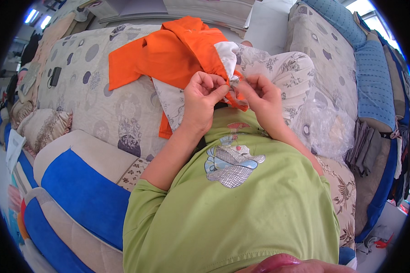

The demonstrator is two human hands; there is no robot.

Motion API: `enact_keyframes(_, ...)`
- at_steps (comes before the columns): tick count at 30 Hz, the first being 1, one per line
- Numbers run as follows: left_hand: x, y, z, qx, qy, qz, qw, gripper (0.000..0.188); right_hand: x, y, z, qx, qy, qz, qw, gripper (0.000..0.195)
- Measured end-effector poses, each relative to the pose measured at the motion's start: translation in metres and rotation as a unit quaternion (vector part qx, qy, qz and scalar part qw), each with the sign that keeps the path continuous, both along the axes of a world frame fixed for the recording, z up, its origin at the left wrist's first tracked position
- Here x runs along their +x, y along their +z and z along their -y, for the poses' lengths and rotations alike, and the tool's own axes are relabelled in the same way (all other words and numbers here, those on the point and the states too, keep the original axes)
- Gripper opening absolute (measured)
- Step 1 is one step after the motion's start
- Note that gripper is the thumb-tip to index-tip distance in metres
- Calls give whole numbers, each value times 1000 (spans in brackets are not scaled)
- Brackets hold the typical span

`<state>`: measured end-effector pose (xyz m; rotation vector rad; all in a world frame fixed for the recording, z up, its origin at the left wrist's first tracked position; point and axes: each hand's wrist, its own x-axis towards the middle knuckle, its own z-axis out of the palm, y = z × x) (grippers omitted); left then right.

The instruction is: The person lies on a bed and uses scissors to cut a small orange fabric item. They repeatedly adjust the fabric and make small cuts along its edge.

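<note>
An orange garment with a white inner piece lies across my lap, over patterned white trousers. My left hand pinches the garment's edge between thumb and forefinger. Close beside it, my right hand has its thumb and fingers brought together at the same edge, slightly blurred. Between the two hands is a small whitish or greyish bit, too small to make out. One orange part hangs down left of my lap.
I sit on a sofa with a grey-patterned cover. A black device lies to the left, near a ruffled cushion. Clear plastic wrapping and folded grey cloth are at the right. A white cabinet stands ahead.
</note>
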<state>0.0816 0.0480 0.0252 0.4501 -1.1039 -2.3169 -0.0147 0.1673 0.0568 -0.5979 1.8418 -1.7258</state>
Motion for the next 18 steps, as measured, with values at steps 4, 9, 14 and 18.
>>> enact_keyframes(4, 1, 3, -3, -27, -5, 5, 1000, 33, -3, -1, 2, 91, 5, -92, 992, 19)
enact_keyframes(9, 0, 3, -4, -53, -16, 4, 998, 35, -3, -16, 7, 75, -18, -71, 995, 11)
enact_keyframes(14, -1, 0, -1, 26, -44, -29, 998, 34, -5, -10, 11, 35, -52, 24, 998, 11)
enact_keyframes(18, -3, 6, -7, -46, -29, 17, 998, 19, -12, -11, 7, 34, -33, -18, 999, 11)
